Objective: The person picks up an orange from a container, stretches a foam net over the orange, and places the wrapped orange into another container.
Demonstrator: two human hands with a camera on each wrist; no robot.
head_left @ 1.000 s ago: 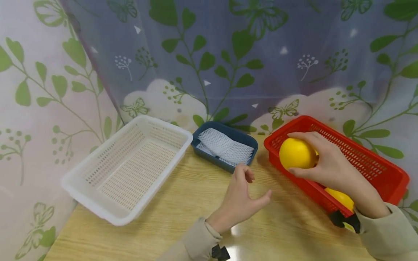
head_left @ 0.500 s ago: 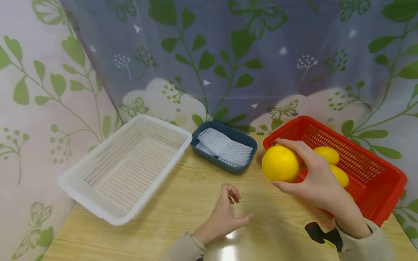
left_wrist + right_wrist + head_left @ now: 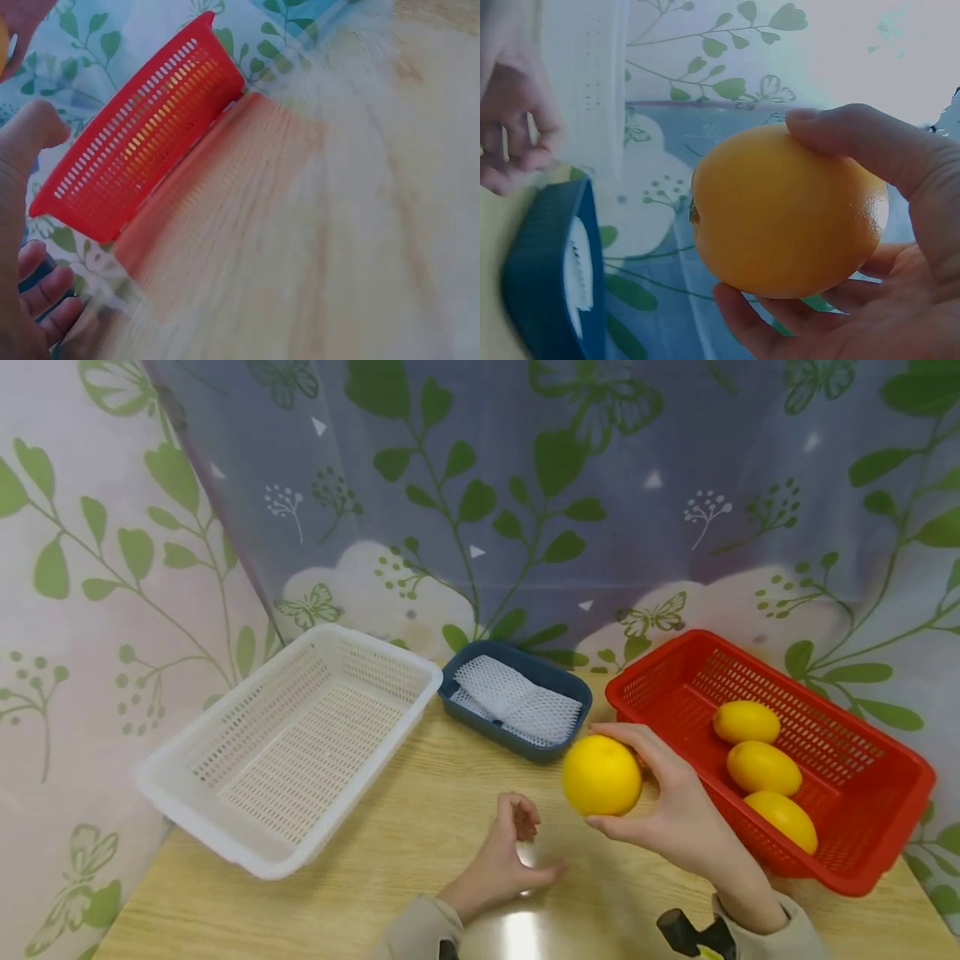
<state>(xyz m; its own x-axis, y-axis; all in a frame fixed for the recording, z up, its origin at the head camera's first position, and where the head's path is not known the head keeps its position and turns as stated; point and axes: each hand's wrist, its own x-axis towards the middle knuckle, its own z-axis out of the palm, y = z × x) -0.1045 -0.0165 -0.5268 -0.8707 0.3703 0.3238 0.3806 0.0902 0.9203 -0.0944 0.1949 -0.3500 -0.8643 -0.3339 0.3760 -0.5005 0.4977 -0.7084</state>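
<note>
My right hand [image 3: 678, 827] holds a round yellow-orange orange [image 3: 600, 777] above the table, between the thumb and the fingers. In the right wrist view the orange [image 3: 787, 217] shows its stem end to the left, and the thumb lies over its top edge. My left hand [image 3: 491, 870] hovers over the wood, left of the orange, fingers loosely bent and nothing in them. Three yellow lemons [image 3: 763, 768] lie in a row inside the red basket [image 3: 682, 706], to the right of my right hand.
A dark blue tray [image 3: 491, 732] with folded white foam netting [image 3: 517, 697] stands at the back of the wooden table [image 3: 405, 827]. On the left is a white slotted basket [image 3: 300, 760] with nothing in it. A leaf-patterned curtain [image 3: 480, 485] hangs behind.
My right hand has lifted the orange out over the red basket's edge and moved left and nearer. The lemons have come into view. My left hand has drawn back slightly to the left.
</note>
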